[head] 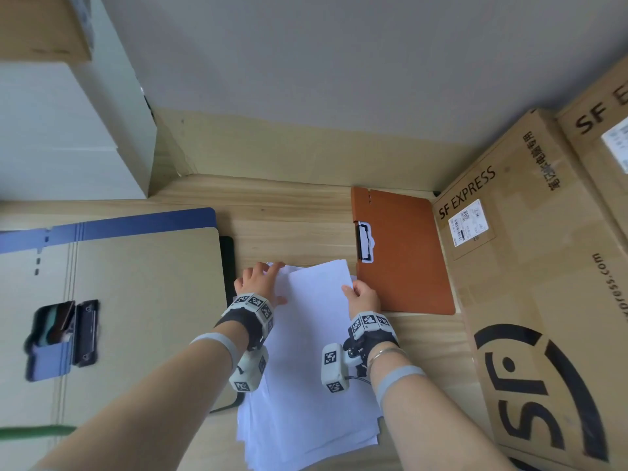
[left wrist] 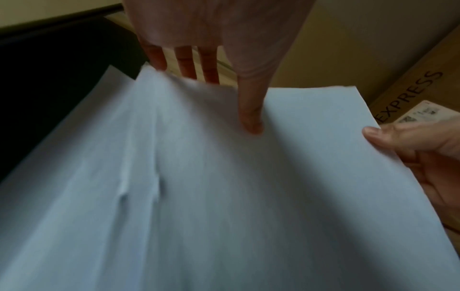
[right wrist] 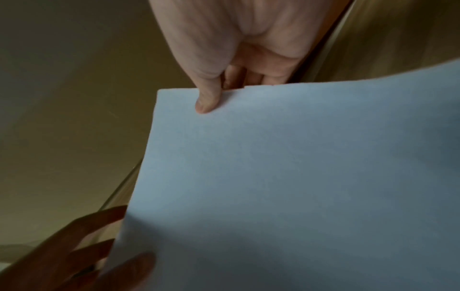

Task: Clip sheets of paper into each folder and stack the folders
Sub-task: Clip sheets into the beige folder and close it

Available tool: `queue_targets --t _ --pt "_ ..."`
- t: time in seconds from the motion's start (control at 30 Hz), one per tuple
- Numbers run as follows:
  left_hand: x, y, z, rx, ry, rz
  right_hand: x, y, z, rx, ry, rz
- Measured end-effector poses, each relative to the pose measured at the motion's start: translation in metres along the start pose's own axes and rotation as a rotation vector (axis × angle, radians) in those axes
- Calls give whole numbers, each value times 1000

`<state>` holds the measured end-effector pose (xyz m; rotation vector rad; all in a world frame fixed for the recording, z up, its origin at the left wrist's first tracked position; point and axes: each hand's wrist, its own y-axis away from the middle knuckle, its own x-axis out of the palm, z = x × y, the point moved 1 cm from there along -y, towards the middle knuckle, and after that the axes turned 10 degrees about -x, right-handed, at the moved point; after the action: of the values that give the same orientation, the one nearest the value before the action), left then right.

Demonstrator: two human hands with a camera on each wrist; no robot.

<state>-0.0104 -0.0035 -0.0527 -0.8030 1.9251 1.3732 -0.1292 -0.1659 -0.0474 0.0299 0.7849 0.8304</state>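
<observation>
A loose pile of white paper (head: 306, 385) lies on the wooden table in front of me. My left hand (head: 258, 283) rests on its far left part, fingers straight, thumb (left wrist: 251, 118) pressing the paper down. My right hand (head: 362, 295) pinches the right edge of the top sheet (head: 319, 294), thumb (right wrist: 211, 98) on top and fingers underneath; the sheet (right wrist: 298, 177) is raised a little. An orange folder (head: 407, 260) lies open just right of the pile, its metal clip (head: 364, 241) on its left side. At left, a beige folder (head: 142, 300) lies over a blue folder (head: 136, 222).
A black folder (head: 227, 266) edge shows under the beige one, which carries a black clip (head: 85, 331). SF Express cardboard boxes (head: 543, 266) wall in the right side. A white box (head: 68, 130) stands at the back left. Bare table lies behind the pile.
</observation>
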Motion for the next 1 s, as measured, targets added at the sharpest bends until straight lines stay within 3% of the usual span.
queue_targets --t 0.17,0.3,0.57,0.67,1.0 --pt "-13 2 10 -71 283 -64 -6 1 6 -20 -115 -69" --pt "-26 -1 14 -110 755 53 -21 -5 20 -107 -279 -141" --pt "-59 6 12 -143 1063 254 -45 -8 67 -203 -592 -159" --pt "-76 11 7 -51 1188 259 -51 -7 79 -213 -694 -144" --pt "-128 34 1 287 1228 160 -51 10 92 -217 -524 -62"
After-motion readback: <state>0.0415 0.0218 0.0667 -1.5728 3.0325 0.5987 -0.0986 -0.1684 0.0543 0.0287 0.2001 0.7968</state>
